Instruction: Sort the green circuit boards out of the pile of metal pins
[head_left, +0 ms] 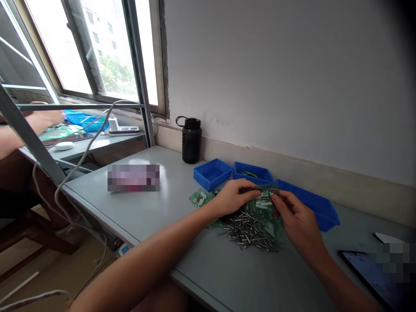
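Note:
My left hand and my right hand pinch the top edge of a small green-tinted clear plastic bag between them. Several short silvery pieces show inside the bag. Just below it, a heap of loose thin metal pins lies on the grey table. More green-tinted bags lie under and around the heap. One filled bag rests to the left, beyond my left forearm. What the bag's upper edge looks like under my fingers is partly hidden.
Behind my hands stand a blue tray, a second blue bin with green bags, and a long blue bin. A dark bottle is by the wall. A phone lies at right. Another person's arm shows at left.

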Motion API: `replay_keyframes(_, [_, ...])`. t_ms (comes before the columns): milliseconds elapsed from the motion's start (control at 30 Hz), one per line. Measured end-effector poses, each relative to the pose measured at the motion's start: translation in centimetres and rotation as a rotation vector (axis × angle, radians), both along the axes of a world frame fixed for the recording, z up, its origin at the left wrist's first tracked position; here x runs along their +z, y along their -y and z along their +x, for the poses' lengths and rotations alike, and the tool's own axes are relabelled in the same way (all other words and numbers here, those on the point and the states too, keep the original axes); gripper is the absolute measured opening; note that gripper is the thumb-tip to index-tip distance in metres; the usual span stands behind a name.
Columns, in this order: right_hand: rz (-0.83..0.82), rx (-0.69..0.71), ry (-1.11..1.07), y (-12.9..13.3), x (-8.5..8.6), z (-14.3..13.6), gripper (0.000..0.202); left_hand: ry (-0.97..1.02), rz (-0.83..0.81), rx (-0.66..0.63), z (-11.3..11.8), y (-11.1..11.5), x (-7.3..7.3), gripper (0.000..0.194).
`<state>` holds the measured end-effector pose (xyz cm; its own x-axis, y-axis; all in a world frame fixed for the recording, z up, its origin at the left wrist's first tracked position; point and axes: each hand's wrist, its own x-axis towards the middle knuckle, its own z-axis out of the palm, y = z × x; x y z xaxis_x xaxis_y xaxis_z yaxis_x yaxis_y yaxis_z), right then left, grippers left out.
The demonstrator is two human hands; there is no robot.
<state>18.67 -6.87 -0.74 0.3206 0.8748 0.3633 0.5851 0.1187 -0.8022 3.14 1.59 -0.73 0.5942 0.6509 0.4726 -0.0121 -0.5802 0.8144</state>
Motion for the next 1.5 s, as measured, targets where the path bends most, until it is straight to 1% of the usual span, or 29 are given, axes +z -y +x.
replay_keyframes(67, [-0.011, -0.008, 0.024, -0.1, 0.0, 0.1, 0.032, 0.03, 0.092, 0.064, 0.1, 0.0, 0.0, 0.014])
replay_keyframes(167, [-0.023, -0.014, 0.067, -0.1, -0.1, 0.4, 0.031, 0.034, 0.156, 0.083, 0.1, 0.3, 0.1, 0.015])
replay_keyframes(367, [-0.042, -0.023, 0.136, 0.2, 0.4, 0.4, 0.032, -0.011, 0.143, 0.081, 0.1, 0.9, 0.4, 0.02])
replay_keyframes(633, [0.0, -0.023, 0.09, 0.3, 0.5, -0.1, 0.032, -0.008, 0.113, 0.078, 0.0, 0.8, 0.6, 0.018])
replay_keyframes(767, [-0.002, -0.007, 0.081, 0.2, 0.3, 0.1, 0.033, -0.059, 0.106, 0.06, -0.1, 0.7, 0.6, 0.02])
replay_keyframes(867, [-0.011, 0.01, 0.088, 0.2, 0.2, 0.3, 0.032, -0.089, 0.073, 0.036, -0.1, 0.4, 0.4, 0.02])
replay_keyframes(1033, [-0.024, 0.005, 0.035, 0.2, 0.3, 0.3, 0.032, -0.033, -0.022, -0.013, 0.0, 0.0, 0.1, 0.019])
replay_keyframes(1200, [0.013, -0.015, -0.013, 0.0, 0.3, 0.5, 0.03, 0.069, -0.234, -0.106, 0.1, 0.1, 0.4, 0.021])
replay_keyframes(1267, [0.031, -0.025, -0.026, -0.1, 0.2, 0.6, 0.03, 0.095, -0.293, -0.129, 0.1, 0.1, 0.5, 0.021])
replay_keyframes(1500, [0.041, 0.001, -0.048, -0.1, 0.0, 0.5, 0.03, 0.112, -0.319, -0.099, 0.1, -0.4, 0.1, 0.02])
